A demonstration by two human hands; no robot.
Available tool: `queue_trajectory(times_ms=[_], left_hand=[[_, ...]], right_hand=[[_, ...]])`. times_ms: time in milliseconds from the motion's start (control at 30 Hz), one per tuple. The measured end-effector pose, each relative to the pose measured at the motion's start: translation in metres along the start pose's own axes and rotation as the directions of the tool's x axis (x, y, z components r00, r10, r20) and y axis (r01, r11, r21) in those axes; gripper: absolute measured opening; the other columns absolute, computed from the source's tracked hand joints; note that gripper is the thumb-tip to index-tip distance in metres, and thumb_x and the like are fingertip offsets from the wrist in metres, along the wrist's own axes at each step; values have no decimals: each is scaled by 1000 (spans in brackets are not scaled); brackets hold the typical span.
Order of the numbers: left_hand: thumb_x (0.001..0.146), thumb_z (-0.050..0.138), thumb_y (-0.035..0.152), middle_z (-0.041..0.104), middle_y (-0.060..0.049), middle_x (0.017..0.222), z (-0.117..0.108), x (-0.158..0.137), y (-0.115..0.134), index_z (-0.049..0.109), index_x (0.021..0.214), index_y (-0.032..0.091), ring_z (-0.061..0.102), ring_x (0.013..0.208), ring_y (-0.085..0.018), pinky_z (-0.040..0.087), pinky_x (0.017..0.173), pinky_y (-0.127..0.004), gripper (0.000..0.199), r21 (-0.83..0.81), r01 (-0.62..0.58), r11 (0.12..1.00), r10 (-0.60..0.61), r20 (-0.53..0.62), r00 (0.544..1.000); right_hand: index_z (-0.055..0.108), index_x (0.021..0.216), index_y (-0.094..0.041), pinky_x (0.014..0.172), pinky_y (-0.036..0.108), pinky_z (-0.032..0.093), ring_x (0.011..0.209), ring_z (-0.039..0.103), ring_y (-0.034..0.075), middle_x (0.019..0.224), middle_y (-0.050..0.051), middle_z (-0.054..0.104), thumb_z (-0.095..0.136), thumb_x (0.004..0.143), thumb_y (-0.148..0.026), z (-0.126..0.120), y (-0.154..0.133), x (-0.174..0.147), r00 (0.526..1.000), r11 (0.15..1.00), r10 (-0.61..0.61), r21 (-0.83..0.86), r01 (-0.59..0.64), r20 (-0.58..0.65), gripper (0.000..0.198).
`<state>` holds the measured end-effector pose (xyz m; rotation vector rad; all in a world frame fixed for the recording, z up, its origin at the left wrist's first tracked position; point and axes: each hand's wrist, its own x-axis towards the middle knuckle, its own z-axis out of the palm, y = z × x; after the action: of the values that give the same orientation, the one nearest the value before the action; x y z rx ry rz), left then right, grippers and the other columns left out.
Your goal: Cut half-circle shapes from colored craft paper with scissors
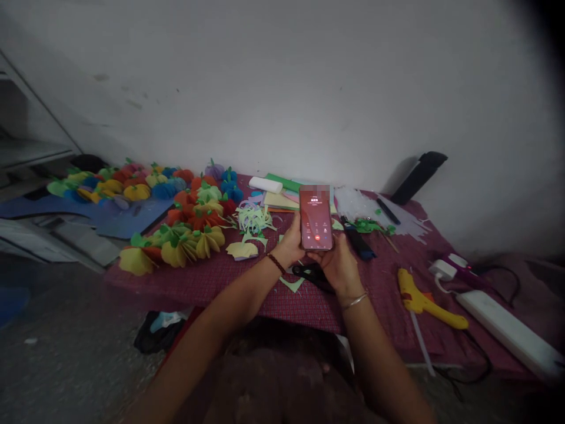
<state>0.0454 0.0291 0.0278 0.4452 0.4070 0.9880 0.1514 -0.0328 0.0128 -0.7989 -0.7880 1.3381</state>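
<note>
A smartphone (316,221) with a lit reddish call screen is held upright above the table, its screen toward me. My left hand (290,241) grips its left edge, and my right hand (339,265) supports it from the lower right. Black-handled scissors (312,273) lie on the cloth below the phone, partly hidden by my right hand. Pale green paper scraps (253,218) and cut yellow paper pieces (242,251) lie to the left of my left hand.
Colourful paper pumpkins (203,218) crowd the table's left side. A yellow glue gun (426,300) and a white power strip (507,330) lie at right. Glue sticks (357,203) and coloured paper sheets (280,201) sit near the wall. A black lamp-like object (419,176) stands at the back right.
</note>
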Motion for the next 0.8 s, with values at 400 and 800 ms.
queue_trajectory(times_ms=[400, 800], left_hand=[[95, 40, 66, 77, -10, 89, 2, 0, -13, 75, 98, 13, 71, 74, -17, 55, 85, -31, 63, 54, -63, 997, 68, -85, 994], [97, 35, 66, 76, -10, 84, 8, -10, -8, 73, 106, 10, 69, 68, -18, 54, 87, -34, 69, -25, 36, 999, -36, -5, 999]], right_hand=[[73, 105, -27, 72, 32, 65, 87, 75, 19, 102, 0, 81, 62, 92, -52, 4, 0, -2, 990, 943, 130, 315, -108, -48, 30], [69, 110, -28, 73, 37, 64, 93, 74, 23, 109, 2, 78, 54, 89, -68, -2, 7, 0, 991, 993, -109, -54, 105, -82, 47]])
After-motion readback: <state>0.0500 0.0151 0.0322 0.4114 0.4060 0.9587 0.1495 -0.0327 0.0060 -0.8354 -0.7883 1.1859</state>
